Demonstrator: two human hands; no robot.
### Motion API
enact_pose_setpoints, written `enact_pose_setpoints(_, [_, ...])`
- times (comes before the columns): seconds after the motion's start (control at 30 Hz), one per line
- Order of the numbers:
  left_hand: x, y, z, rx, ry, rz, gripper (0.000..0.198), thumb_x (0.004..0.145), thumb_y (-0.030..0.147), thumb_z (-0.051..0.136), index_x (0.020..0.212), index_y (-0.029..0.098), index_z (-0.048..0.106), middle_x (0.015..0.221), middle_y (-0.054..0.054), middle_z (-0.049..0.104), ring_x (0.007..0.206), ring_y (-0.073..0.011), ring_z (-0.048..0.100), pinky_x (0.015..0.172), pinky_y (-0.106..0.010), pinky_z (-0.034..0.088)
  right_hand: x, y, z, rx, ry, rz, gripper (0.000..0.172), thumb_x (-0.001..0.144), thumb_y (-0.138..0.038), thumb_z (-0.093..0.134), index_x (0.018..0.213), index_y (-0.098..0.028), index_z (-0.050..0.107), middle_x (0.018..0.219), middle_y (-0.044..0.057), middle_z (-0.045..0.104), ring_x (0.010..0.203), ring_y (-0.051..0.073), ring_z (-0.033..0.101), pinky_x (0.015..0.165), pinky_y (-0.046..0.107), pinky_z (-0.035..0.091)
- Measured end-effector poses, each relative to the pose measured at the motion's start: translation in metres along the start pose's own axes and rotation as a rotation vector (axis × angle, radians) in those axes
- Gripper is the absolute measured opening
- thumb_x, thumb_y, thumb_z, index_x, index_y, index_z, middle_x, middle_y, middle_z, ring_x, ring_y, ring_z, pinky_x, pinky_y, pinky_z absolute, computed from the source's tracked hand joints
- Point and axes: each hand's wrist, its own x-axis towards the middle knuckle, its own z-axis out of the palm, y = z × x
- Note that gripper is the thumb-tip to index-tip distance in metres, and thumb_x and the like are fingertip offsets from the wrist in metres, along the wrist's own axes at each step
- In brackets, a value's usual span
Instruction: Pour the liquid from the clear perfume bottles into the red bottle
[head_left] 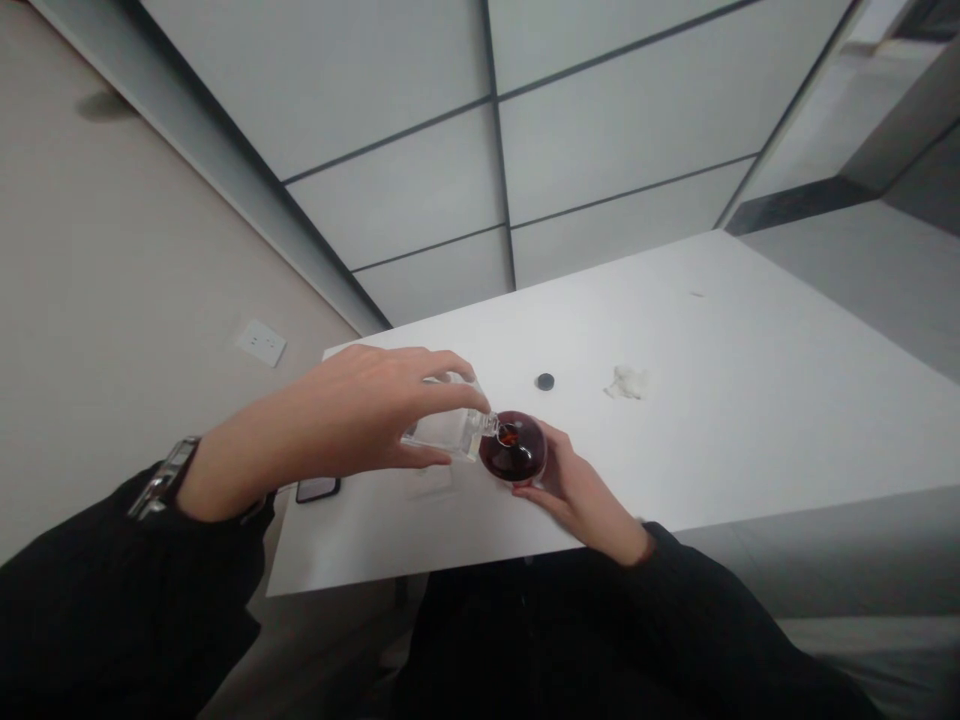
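Note:
My left hand (409, 405) is wrapped round a clear glass bottle (450, 432), tipped sideways with its neck pointing right. The bottle's mouth sits at the opening of a round, dark red-brown glass vessel (514, 462); whether liquid flows between them I cannot tell. Fingers of my right hand (566, 480) curve round the right side of this vessel and steady it above the white table. Part of the clear bottle is covered by my left fingers. Beyond the vessel lies a small black cap (545, 381).
A crumpled white tissue (627, 382) lies on the white table (720, 430) to the right of the cap. Under my left wrist is a dark phone (318, 489). Panelled sliding doors (420, 150) stand behind the table, and a wall socket (262, 342) is at left.

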Motion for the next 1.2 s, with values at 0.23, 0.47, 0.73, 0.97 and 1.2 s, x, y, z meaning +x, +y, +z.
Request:
enact_pose_setpoints(0.23, [0.0032,0.0028,-0.0056,0.014,-0.028,-0.008,0.043,0.090,0.037,0.078,0.131,0.034,0.067,0.139,-0.003,0.070,0.106,-0.0240,0.072,0.063,-0.026,0.047,-0.0002,0.0009,0.0003,0.008,0.003,-0.003,0.077,0.094,-0.046,0.076,0.157,-0.032,0.034,0.160,0.014,0.052,0.146,0.036,0.054,0.120,0.062,0.044])
enact_pose_setpoints(0.47, [0.0055,0.0064,-0.0088,-0.013,-0.037,-0.010,0.045,0.089,0.035,0.080,0.132,0.034,0.067,0.139,-0.004,0.070,0.106,-0.0250,0.072,0.070,-0.029,0.051,0.0003,-0.0027,-0.0008,0.021,-0.014,0.015,0.078,0.095,-0.045,0.075,0.158,-0.031,0.034,0.161,0.016,0.052,0.146,0.037,0.054,0.119,0.063,0.045])
enact_pose_setpoints(0.73, [0.0083,0.0068,-0.0086,-0.034,-0.051,-0.008,0.049,0.088,0.035,0.081,0.134,0.036,0.066,0.137,-0.003,0.071,0.104,-0.0248,0.073,0.071,-0.030,0.052,0.0011,-0.0044,-0.0020,0.025,-0.016,0.024,0.080,0.093,-0.046,0.077,0.159,-0.032,0.033,0.160,0.014,0.053,0.146,0.036,0.054,0.120,0.060,0.045])
enact_pose_setpoints(0.97, [0.0081,0.0071,-0.0091,-0.006,-0.057,0.002,0.048,0.089,0.036,0.079,0.136,0.037,0.065,0.137,-0.003,0.071,0.104,-0.0247,0.073,0.072,-0.031,0.053,0.0002,-0.0001,0.0000,0.015,-0.003,0.015,0.081,0.093,-0.045,0.077,0.160,-0.032,0.032,0.160,0.015,0.053,0.145,0.036,0.054,0.120,0.062,0.044])
enact_pose_setpoints(1.2, [0.0082,0.0065,-0.0083,-0.014,-0.067,-0.008,0.051,0.087,0.036,0.082,0.135,0.037,0.065,0.138,-0.003,0.070,0.105,-0.0261,0.072,0.073,-0.031,0.052,0.0007,0.0007,-0.0003,-0.017,0.003,-0.018,0.081,0.093,-0.045,0.077,0.160,-0.032,0.033,0.161,0.015,0.051,0.146,0.037,0.054,0.120,0.061,0.045])
